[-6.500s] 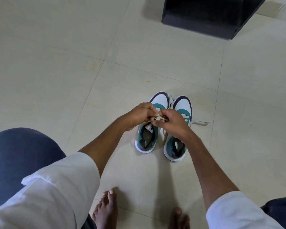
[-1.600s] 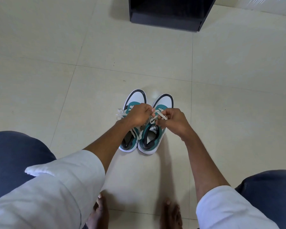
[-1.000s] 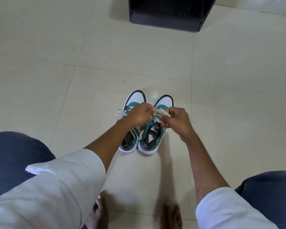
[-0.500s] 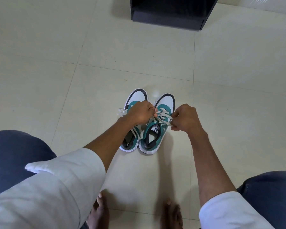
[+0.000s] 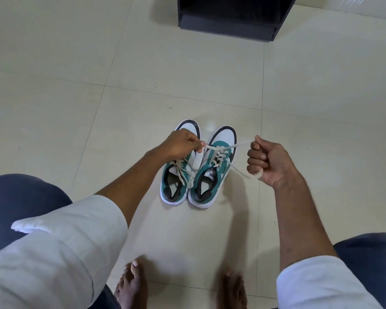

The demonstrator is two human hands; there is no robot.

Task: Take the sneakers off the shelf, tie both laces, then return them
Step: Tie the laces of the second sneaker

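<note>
Two teal, white and black sneakers stand side by side on the tiled floor, toes pointing away from me. The left sneaker (image 5: pixel 176 186) has a tied bow on top. Over the right sneaker (image 5: pixel 212 181), a cream lace (image 5: pixel 218 153) is stretched taut to both sides. My left hand (image 5: pixel 183 142) pinches one end above the left shoe's toe. My right hand (image 5: pixel 267 159) is fisted around a lace loop, out to the right of the shoes.
A black shelf unit (image 5: pixel 230 16) stands on the floor at the top of the view, straight beyond the shoes. My bare feet (image 5: pixel 132 284) and knees frame the bottom. Cream floor tiles (image 5: pixel 76 85) spread all around.
My hands were together over the right sneaker's laces; now they have pulled apart, the right hand moving well out to the right, drawing the lace tight.
</note>
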